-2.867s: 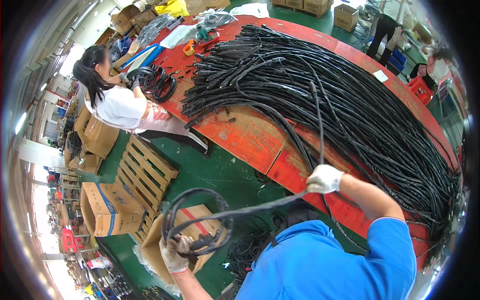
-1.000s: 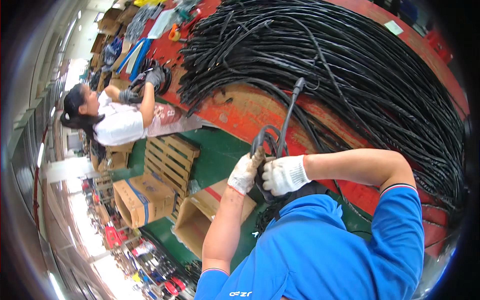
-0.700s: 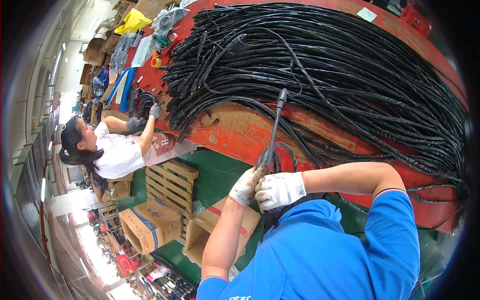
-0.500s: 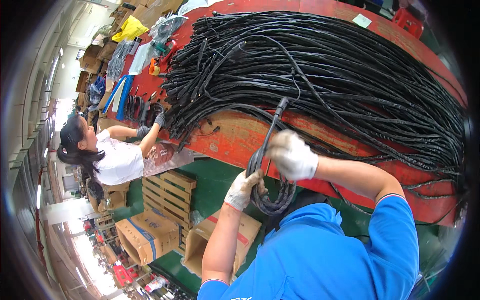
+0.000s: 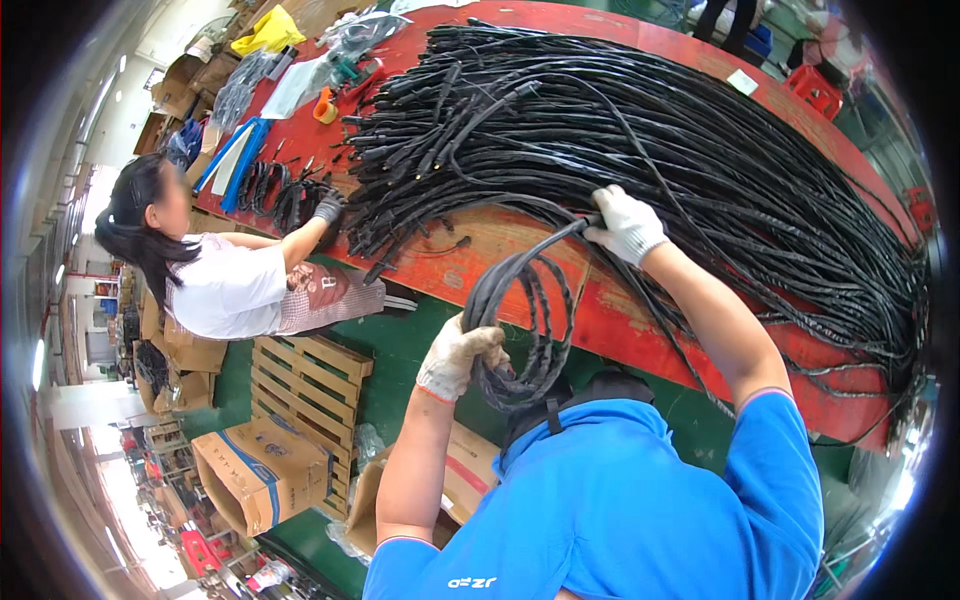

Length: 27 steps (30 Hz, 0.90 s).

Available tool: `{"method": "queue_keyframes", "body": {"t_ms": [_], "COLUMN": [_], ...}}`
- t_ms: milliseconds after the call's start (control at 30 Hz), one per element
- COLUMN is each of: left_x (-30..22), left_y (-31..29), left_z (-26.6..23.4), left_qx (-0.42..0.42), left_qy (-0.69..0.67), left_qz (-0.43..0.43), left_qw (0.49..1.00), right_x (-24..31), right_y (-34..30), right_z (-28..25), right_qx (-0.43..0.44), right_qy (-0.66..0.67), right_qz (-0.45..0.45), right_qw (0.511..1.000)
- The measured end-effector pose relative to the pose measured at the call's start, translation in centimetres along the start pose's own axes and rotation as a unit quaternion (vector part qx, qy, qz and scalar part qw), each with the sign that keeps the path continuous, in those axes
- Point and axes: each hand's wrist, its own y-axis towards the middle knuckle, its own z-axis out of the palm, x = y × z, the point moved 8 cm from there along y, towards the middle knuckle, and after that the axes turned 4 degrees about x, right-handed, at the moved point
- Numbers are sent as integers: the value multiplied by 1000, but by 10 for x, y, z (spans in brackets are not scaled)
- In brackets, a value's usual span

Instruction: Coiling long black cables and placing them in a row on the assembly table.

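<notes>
A coil of black cable (image 5: 487,300) hangs in several loops in front of my body. My left hand (image 5: 462,355), in a white work glove, is closed around the coil's left side. My right hand (image 5: 627,226), gloved as well, pinches a length of the same cable and holds it out up and to the right of the coil. Just beyond that hand lies a large bundle of long black cables (image 5: 640,150), its connector ends toward the left. How the cable runs under my right fingers is partly hidden.
The bundle rests on a worn red table (image 5: 425,285). At the left a co-worker (image 5: 225,270) handles small black cables. An orange tape roll (image 5: 325,106) and a blue tray (image 5: 245,165) lie there. A wooden pallet (image 5: 305,390) and cardboard boxes (image 5: 262,478) stand on the green floor.
My right hand has moved from beside the coil up and to the right, drawing the cable out. My left hand and the coil have shifted slightly left, and the loops have spread wider.
</notes>
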Motion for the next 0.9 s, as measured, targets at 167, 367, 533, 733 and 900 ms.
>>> {"method": "queue_keyframes", "body": {"t_ms": [167, 367, 533, 733, 900], "left_x": [-10, -26, -28, -25, -38], "left_y": [4, 10, 12, 16, 17], "left_z": [-23, 9, 54, 55, 58], "left_qx": [10, 44, 102, 71, 67], "left_qy": [-23, -25, 28, 67, 37], "left_qz": [61, 82, 73, 104, 118], "left_qw": [998, 995, 992, 990, 990], "right_x": [35, 81, 78, 69, 62], "right_y": [-45, -57, -52, -75, -138], "right_z": [28, 81, 84, 61, 26], "right_qx": [130, 188, 59, 13, -136], "right_qy": [93, 388, 449, 269, 290], "right_qz": [37, 119, 155, 168, 77], "right_qw": [986, 895, 878, 948, 944]}}
